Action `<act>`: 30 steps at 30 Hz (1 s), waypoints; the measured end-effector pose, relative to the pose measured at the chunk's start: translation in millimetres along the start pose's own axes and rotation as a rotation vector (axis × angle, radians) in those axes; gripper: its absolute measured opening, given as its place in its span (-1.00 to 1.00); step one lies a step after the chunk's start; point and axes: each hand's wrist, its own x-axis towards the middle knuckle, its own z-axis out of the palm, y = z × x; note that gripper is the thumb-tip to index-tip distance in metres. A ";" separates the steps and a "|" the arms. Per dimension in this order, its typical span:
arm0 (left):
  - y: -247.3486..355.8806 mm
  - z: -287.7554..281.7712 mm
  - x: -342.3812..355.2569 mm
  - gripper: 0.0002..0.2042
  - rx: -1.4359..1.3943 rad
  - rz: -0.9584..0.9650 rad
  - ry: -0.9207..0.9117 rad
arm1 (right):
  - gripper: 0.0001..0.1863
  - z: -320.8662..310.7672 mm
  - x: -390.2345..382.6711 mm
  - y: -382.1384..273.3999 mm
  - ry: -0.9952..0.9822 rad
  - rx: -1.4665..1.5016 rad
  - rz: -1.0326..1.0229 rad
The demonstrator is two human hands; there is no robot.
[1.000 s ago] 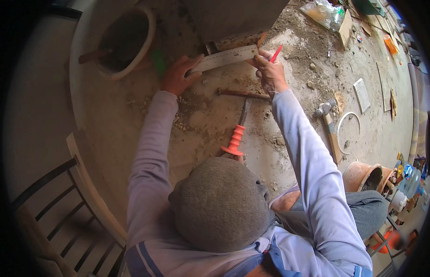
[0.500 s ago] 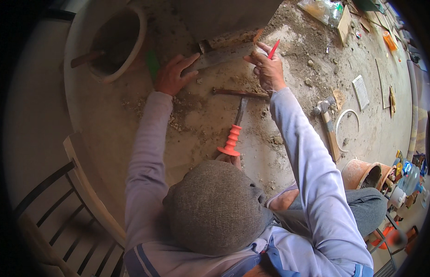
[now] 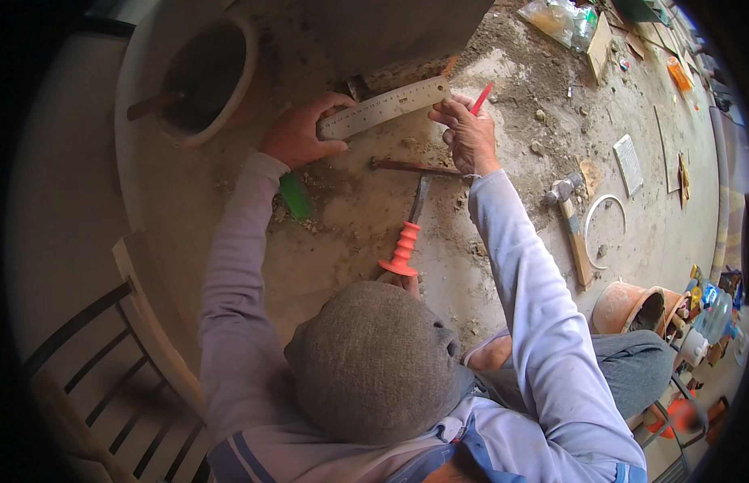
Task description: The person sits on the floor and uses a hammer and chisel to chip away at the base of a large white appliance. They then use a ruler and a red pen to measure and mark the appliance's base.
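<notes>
My left hand (image 3: 298,133) is closed round the corner of a try square. The try square's metal ruler blade (image 3: 382,109) points right and slightly away, its markings facing up; its green handle (image 3: 295,196) shows below my wrist. My right hand (image 3: 473,137) pinches a red pencil (image 3: 482,97), with its fingertips close to the blade's far end; I cannot tell if they touch it. Below the hands, a flat chisel (image 3: 405,245) with an orange-red grip lies on the dusty floor, its tip close to a rusty metal bar (image 3: 415,166).
Beyond the blade stands a large grey block (image 3: 399,32). A round bucket (image 3: 247,76) with a wooden-handled tool is at far left. A hammer (image 3: 576,229) and a white ring (image 3: 604,201) lie right, with tipped buckets (image 3: 620,306) nearer. Rubble (image 3: 535,121) covers the floor.
My left hand has lifted and tilted the try square away from the block's base, bringing its markings and green handle into view. My right hand has shifted slightly nearer, still with the pencil.
</notes>
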 end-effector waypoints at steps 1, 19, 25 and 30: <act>-4.1 4.4 -0.1 -0.47 0.036 0.008 0.037 | -0.77 -1.3 3.2 3.1 0.016 -0.012 0.006; -41.1 27.1 10.1 -0.47 -0.020 -0.117 0.100 | -0.83 6.0 28.8 18.7 0.111 -0.016 0.043; -34.2 26.6 11.8 -0.47 -0.002 -0.107 0.117 | -0.85 4.8 35.0 19.8 0.154 0.045 0.007; -33.1 25.0 11.7 -0.48 0.077 -0.078 0.143 | -0.85 2.9 35.7 19.6 0.133 0.016 0.005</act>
